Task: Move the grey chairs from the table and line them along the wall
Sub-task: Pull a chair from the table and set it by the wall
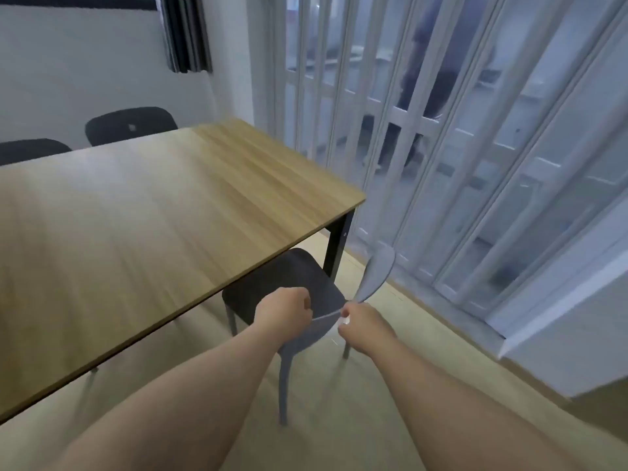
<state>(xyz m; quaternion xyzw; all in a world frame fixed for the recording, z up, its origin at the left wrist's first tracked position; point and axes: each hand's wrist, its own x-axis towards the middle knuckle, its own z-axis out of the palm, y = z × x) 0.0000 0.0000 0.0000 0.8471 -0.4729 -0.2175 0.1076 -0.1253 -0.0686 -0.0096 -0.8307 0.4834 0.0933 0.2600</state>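
Note:
A grey chair [289, 280] with a dark seat stands at the near right corner of the wooden table [142, 212], its seat partly under the tabletop. Its curved grey backrest runs from near my hands up to the right. My left hand [283, 309] is closed over the backrest's top edge on the left. My right hand [362, 322] grips the same edge just to the right. Two more dark chairs [131, 125] show their backrests behind the table's far side, against the white wall. The picture is blurred by motion.
White folding glass doors [458, 147] run along the right side, close to the chair, with a low sill at floor level. A black table leg [336, 246] stands beside the chair's seat. Light wooden floor [424, 385] stretches open on my right.

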